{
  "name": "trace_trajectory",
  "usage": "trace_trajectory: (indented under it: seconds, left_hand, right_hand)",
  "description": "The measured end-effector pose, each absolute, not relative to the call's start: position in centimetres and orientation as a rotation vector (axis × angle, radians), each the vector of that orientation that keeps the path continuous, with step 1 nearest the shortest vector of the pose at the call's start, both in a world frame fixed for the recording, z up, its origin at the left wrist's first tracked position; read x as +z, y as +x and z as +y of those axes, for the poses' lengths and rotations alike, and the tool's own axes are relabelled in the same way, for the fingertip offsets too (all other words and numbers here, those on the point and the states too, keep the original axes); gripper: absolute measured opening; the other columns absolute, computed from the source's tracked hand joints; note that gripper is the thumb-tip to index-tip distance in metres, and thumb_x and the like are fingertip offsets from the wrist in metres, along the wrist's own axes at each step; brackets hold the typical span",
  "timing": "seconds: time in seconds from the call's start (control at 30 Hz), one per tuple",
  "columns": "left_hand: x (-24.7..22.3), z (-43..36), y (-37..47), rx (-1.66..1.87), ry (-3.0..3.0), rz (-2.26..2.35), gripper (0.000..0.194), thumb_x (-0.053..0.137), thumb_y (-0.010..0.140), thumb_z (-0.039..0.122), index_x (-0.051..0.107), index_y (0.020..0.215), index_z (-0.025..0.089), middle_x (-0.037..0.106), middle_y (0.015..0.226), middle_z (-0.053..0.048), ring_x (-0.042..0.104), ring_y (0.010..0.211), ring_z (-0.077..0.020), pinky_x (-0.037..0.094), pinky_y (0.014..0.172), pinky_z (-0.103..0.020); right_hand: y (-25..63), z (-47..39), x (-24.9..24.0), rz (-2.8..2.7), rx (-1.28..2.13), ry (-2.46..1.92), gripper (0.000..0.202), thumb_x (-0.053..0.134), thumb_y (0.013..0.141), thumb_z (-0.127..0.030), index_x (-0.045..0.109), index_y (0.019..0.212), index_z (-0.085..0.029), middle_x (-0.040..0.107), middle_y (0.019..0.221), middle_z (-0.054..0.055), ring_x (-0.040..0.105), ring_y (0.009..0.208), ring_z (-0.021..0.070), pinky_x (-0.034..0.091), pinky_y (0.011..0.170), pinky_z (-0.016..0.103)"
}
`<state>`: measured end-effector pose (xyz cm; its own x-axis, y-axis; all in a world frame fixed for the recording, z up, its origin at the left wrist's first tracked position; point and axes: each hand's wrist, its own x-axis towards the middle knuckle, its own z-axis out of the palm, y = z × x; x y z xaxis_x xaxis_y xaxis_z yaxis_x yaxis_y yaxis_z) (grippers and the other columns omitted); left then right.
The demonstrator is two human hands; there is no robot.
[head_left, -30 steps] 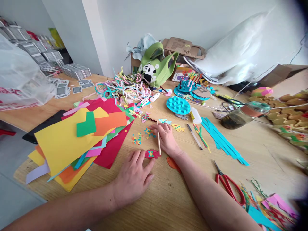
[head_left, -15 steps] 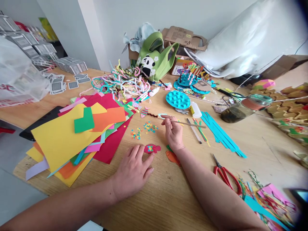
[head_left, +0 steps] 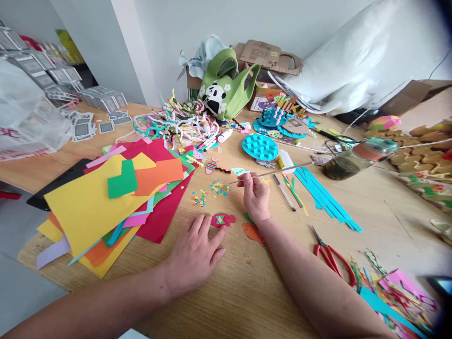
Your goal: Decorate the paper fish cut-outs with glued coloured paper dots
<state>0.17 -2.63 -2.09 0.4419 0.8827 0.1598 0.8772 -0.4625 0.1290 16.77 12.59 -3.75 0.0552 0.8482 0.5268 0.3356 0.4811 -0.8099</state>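
Observation:
My left hand (head_left: 194, 249) lies on the table, fingers stretched out. Its fingertips touch the edge of a small red paper fish (head_left: 229, 220) with yellow, green and blue shapes on it. In my right hand (head_left: 256, 195) a thin wooden stick (head_left: 289, 168) is pinched, its left tip angled down near a scatter of tiny coloured paper bits (head_left: 221, 188). A second heap of paper bits (head_left: 198, 198) sits to the left. Partly covered by my right wrist is an orange paper fish (head_left: 252, 231). A striped paper fish (head_left: 211, 166) lies farther back.
Coloured paper sheets (head_left: 88, 197) pile up at left. Red-handled scissors (head_left: 334, 259) and paper scraps (head_left: 406, 292) lie at right front. Blue strips (head_left: 325, 197), a pen (head_left: 284, 192), a glue bottle (head_left: 286, 161) and a glass jar (head_left: 356, 160) are at right; a green bag (head_left: 229, 84) stands behind.
The stick in my right hand has tilted: its left tip has dropped toward the paper bits and its right end has risen. My left hand stays by the red fish.

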Motion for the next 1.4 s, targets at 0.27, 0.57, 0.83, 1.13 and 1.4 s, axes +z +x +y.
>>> trace_trajectory:
  seconds: [0.27,0.57,0.83,1.13,1.4]
  left_hand:
    - [-1.9,-2.5,0.2,0.326,2.630,1.601,0.043,0.054,0.094,0.039,0.055,0.133,0.022,0.048,0.131,-0.018,0.044,0.122,-0.0343,0.043,0.099,-0.051]
    - [-2.1,-2.6,0.1,0.313,2.626,1.598,0.043,0.052,0.094,0.040,0.055,0.133,0.022,0.047,0.131,-0.018,0.043,0.122,-0.0347,0.043,0.098,-0.052]
    - [-2.2,-2.6,0.1,0.299,2.658,1.596,0.045,0.053,0.094,0.040,0.054,0.134,0.021,0.046,0.131,-0.019,0.044,0.121,-0.0346,0.044,0.098,-0.051]
    - [-2.3,-2.5,0.2,0.307,2.666,1.618,0.051,0.053,0.094,0.043,0.049,0.140,0.023,0.048,0.130,-0.017,0.044,0.119,-0.0327,0.044,0.098,-0.050]
    - [-2.2,-2.5,0.2,0.288,2.639,1.612,0.050,0.052,0.094,0.043,0.048,0.141,0.027,0.047,0.130,-0.016,0.044,0.119,-0.0328,0.044,0.097,-0.050]
  right_hand:
    - [16.7,12.2,-3.1,-1.520,0.566,-1.083,0.044,0.046,0.095,-0.053,0.063,0.073,-0.019,0.062,0.061,0.001,0.060,0.057,0.0141,0.048,0.060,0.029]
    - [16.4,12.4,-1.0,-1.410,0.735,-1.121,0.049,0.051,0.088,-0.062,0.062,0.069,-0.019,0.058,0.053,-0.001,0.056,0.051,0.0124,0.045,0.053,0.026]
    - [16.4,12.3,-2.1,-1.438,0.690,-1.153,0.047,0.049,0.090,-0.060,0.061,0.071,-0.019,0.061,0.059,0.001,0.059,0.054,0.0129,0.047,0.056,0.027]
    - [16.8,12.8,-3.2,-1.598,0.538,-1.191,0.044,0.045,0.094,-0.054,0.060,0.071,-0.020,0.066,0.065,0.004,0.061,0.060,0.0163,0.047,0.061,0.030]
    - [16.9,12.9,-3.2,-1.735,0.449,-1.159,0.046,0.040,0.096,-0.054,0.058,0.070,-0.021,0.065,0.068,0.004,0.060,0.065,0.0173,0.046,0.067,0.032]
